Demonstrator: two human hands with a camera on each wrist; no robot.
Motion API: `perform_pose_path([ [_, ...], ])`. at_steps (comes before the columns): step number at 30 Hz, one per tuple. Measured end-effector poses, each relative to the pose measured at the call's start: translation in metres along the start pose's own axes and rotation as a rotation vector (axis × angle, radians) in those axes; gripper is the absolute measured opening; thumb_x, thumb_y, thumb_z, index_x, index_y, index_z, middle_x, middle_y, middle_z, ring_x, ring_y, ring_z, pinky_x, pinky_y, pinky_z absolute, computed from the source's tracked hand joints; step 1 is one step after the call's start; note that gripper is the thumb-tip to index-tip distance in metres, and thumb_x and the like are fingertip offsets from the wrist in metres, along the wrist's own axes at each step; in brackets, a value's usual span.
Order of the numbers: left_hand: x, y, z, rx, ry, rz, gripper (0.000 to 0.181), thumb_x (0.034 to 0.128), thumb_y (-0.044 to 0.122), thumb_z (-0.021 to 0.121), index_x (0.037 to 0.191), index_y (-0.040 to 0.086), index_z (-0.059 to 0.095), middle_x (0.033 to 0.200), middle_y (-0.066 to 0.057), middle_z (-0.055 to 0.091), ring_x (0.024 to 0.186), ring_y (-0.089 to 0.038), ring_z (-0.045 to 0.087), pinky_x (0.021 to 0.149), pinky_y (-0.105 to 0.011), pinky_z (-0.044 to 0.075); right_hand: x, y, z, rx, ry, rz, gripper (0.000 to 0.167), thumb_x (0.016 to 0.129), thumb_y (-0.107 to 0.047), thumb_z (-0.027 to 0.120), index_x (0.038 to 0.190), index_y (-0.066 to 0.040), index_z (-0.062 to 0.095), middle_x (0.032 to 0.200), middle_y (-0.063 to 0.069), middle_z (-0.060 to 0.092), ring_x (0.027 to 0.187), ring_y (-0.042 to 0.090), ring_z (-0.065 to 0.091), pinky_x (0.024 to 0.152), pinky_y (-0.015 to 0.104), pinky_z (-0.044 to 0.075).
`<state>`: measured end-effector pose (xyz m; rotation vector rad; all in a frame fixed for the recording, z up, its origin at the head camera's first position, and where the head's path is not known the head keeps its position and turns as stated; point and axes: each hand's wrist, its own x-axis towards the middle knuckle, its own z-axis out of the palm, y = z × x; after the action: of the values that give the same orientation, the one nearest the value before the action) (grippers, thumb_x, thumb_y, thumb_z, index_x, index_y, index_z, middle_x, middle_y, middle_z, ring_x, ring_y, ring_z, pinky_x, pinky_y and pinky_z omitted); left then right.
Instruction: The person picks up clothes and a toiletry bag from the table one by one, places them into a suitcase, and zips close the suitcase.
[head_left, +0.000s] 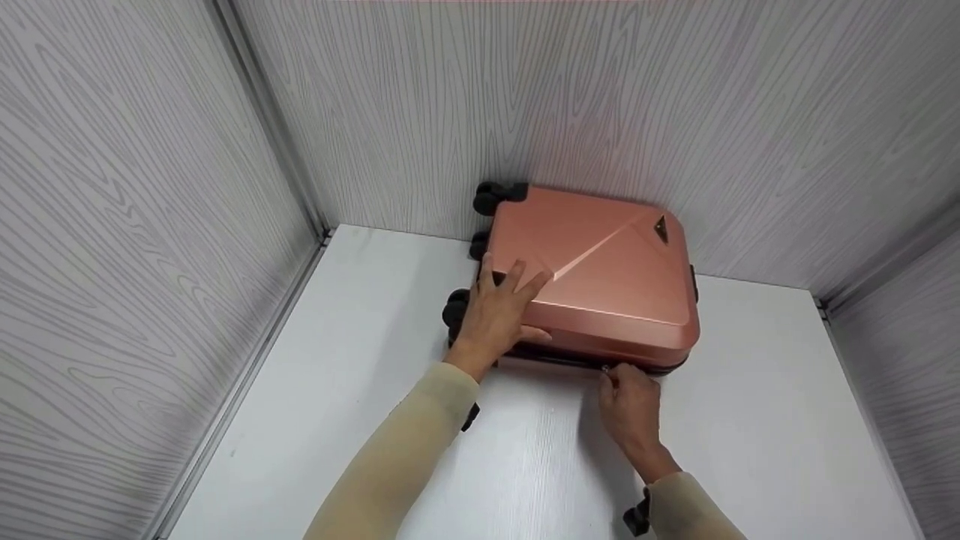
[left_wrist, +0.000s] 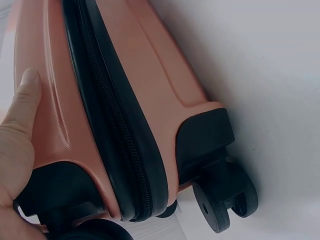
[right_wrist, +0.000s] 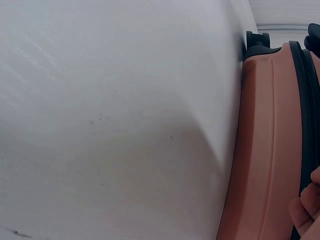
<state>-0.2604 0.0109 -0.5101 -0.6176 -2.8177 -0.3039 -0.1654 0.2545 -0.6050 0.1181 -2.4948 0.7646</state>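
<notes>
Sleeves, pale yellow (head_left: 397, 457), one pair, nearest the viewer. Right hand (head_left: 631, 405): fingers curled, pinching a small zipper pull (head_left: 606, 368) at the suitcase's near side. Left hand (head_left: 496, 315): fingers spread wide, resting across the near left corner. Suitcase (head_left: 600, 262), one, pink, hard-shelled, lying flat on a white surface (head_left: 360, 360), with black zipper band (left_wrist: 117, 117) around its side; black wheels (head_left: 489, 199) to the left; dark triangular badge (head_left: 661, 229) at far right. Wood-grain wall (head_left: 450, 112) behind.

Wood-grain panels (head_left: 420, 105) wall in this booth (head_left: 112, 225).
</notes>
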Motion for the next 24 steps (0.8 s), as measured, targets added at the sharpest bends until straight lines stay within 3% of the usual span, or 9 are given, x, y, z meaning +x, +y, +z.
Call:
perform_pose_path([
  [9,0.001,0.002,-0.001,0.027,-0.007,-0.003,0.108,0.0702,0.078,0.074,0.164,0.044,0.034,0.170,-0.006,0.034,0.155,-0.060,0.015,0.109,-0.068,0.046,-0.001,-0.004,-0.004,0.001,-0.081,0.080,0.017,0.097,-0.008,0.067,0.082,-0.007,0.060,0.078,0.010,0.060,0.080,0.034,0.059,0.089,0.058,0.044],
  [17,0.004,0.002,-0.002,0.014,-0.006,-0.006,0.107,0.0696,0.077,0.075,0.163,0.043,0.037,0.170,-0.007,0.035,0.155,-0.061,0.017,0.108,-0.070,0.046,0.002,-0.011,-0.003,-0.041,-0.047,0.028,0.018,0.095,-0.003,0.069,0.082,-0.005,0.057,0.076,0.012,0.059,0.077,0.035,0.058,0.080,0.057,0.043],
  [24,0.004,0.001,-0.005,0.023,-0.023,0.001,0.106,0.0702,0.076,0.075,0.163,0.043,0.036,0.169,-0.007,0.037,0.154,-0.061,0.019,0.108,-0.069,0.047,0.003,0.001,-0.004,-0.031,-0.053,-0.019,0.017,0.095,-0.005,0.068,0.083,-0.005,0.056,0.076,0.011,0.058,0.076,0.034,0.057,0.082,0.056,0.043],
])
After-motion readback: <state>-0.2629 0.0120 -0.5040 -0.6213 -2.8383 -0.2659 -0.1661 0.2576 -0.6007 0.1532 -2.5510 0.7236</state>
